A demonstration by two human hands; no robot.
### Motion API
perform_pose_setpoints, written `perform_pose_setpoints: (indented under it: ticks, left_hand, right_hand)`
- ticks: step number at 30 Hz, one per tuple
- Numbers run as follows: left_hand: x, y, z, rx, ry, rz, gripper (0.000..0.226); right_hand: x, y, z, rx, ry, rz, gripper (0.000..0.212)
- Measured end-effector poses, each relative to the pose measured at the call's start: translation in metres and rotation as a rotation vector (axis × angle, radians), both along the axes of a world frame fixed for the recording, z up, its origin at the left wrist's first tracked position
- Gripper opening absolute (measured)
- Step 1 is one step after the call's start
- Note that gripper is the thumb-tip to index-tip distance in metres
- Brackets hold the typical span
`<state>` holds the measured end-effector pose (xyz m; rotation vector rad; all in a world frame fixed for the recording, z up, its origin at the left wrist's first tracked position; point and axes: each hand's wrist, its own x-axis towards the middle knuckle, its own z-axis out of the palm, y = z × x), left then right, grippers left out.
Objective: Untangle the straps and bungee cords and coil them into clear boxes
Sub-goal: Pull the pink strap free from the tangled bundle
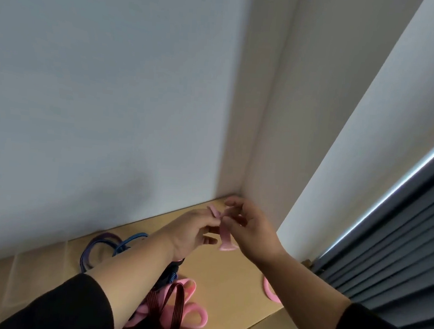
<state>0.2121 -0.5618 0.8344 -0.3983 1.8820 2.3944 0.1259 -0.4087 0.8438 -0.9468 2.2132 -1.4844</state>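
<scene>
1. Where the two hands meet, just below the frame's centre, a pink strap (224,236) is pinched between them: its upper end is held by the curled fingers of the left hand (192,231), and its middle is gripped by the right hand (251,229).
2. The strap's lower end is left hanging above the tan surface (228,274).
3. Below the left forearm, a heap of pink loops (193,315) and a dark red bungee cord (174,301) is seen.
4. To the left of centre, near the wall (111,104), blue and purple cords (105,246) are laid.
5. At lower right, another pink strap piece (269,289) is partly hidden by the right arm.
</scene>
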Motion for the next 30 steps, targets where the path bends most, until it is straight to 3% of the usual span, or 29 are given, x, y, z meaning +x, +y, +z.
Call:
perform_pose_setpoints:
  ticks: [3,5,7,10,14,19,21,23,25,27,30]
  left_hand:
    - [-0.007,0.004,-0.001,-0.135,-0.051,0.09,0.037]
    - [-0.013,0.007,-0.001,-0.282,-0.084,0.137,0.03]
    - [-0.017,0.007,0.0,-0.381,-0.149,0.127,0.025]
    - [-0.019,0.002,-0.002,-0.501,-0.234,0.112,0.025]
    - [-0.022,0.0,-0.013,-0.466,-0.286,0.066,0.022]
    - [-0.023,0.005,-0.037,-0.535,-0.295,0.074,0.03]
    - [-0.02,0.004,-0.047,-0.559,-0.349,0.103,0.026]
    - [-0.02,0.003,-0.059,-0.586,-0.423,0.159,0.024]
    - [-0.022,0.004,-0.067,-0.505,-0.487,0.22,0.021]
    - [-0.024,0.006,-0.073,-0.353,-0.508,0.231,0.018]
    - [-0.027,0.01,-0.073,-0.311,-0.539,0.104,0.017]
  right_hand:
    - [-0.005,0.003,-0.002,-0.016,0.041,-0.031,0.01]
    - [-0.011,0.004,-0.002,-0.016,0.016,-0.073,0.025]
    - [-0.017,0.006,-0.002,0.078,0.146,-0.031,0.032]
    - [-0.028,0.008,-0.002,0.307,0.195,0.149,0.017]
    - [-0.039,0.008,-0.006,0.486,0.183,0.256,0.026]
    - [-0.049,0.008,-0.009,0.554,0.174,0.251,0.017]
    - [-0.053,0.013,-0.008,0.385,-0.062,0.251,0.015]
    - [-0.057,0.019,-0.002,0.074,-0.396,0.255,0.014]
    - [-0.062,0.025,0.007,-0.177,-0.649,0.269,0.008]
    - [-0.066,0.027,0.013,-0.326,-0.801,0.282,0.011]
    - [-0.068,0.031,0.016,-0.443,-0.91,0.275,0.005]
